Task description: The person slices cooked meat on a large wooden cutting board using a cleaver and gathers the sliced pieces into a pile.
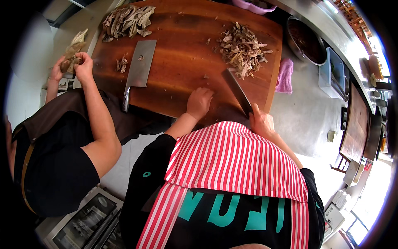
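Observation:
My right hand [261, 122] grips a cleaver [237, 90] by its handle, the blade pointing up and left over the wooden cutting board [180, 74]. Just beyond the blade's tip lies a pile of sliced, brownish meat-like strips [242, 48]. Near the board's front edge rests my left hand [200, 101], its fingers curled; whether anything is under them cannot be told. A second cleaver [143, 62] lies flat on the left of the board, beside a few small strips [121, 64]. Larger uncut pieces [127, 21] are heaped at the board's far left corner.
At the left a co-worker's hands [74, 67] hold a pale, floppy piece [76, 43] beside the board. A pink cloth [284, 76] lies right of it. Beyond are a metal pot [306, 40], a clear plastic container [332, 73] and a pink basin [255, 7] at the far edge.

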`<action>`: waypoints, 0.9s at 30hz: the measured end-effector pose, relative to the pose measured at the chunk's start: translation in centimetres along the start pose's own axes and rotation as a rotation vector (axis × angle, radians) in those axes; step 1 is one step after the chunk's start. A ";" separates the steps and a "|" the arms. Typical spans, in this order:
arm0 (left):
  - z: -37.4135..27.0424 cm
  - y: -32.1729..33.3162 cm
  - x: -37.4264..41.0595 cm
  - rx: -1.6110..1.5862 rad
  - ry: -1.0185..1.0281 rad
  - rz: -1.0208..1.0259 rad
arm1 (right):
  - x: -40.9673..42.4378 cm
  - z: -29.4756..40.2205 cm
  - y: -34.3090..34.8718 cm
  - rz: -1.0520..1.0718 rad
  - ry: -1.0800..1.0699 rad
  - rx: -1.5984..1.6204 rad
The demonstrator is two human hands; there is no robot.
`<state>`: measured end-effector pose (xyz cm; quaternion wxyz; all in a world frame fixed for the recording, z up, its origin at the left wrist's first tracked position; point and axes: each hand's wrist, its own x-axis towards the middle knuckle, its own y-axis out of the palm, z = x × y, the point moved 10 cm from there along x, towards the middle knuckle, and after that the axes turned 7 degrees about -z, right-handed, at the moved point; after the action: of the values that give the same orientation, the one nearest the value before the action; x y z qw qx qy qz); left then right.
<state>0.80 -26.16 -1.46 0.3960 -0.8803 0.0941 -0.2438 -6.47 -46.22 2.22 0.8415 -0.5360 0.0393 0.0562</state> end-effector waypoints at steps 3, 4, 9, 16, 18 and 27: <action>0.1 1.2 1.4 -0.092 -0.070 0.144 | -0.1 -0.3 -0.3 -0.021 0.002 0.004; -0.3 1.8 1.7 -0.119 -0.081 0.219 | -0.1 -0.5 -0.3 -0.024 0.007 0.006; -3.7 5.6 3.7 -0.092 -0.019 0.525 | -0.1 -0.5 -0.8 -0.045 0.008 0.025; -5.6 3.4 6.1 0.144 0.163 0.132 | 0.0 -1.2 -1.9 -0.048 0.045 0.014; -5.2 3.3 4.9 0.111 0.149 0.055 | 0.5 -0.3 -2.8 -0.041 0.022 0.012; -6.3 2.9 2.5 0.068 0.263 -0.106 | 4.7 3.1 -1.0 0.138 -0.104 -0.194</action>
<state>-0.19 -33.12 0.84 0.3964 -0.8305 0.0901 -0.3808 -1.63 -43.59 3.87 0.7806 -0.6073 0.0267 0.1456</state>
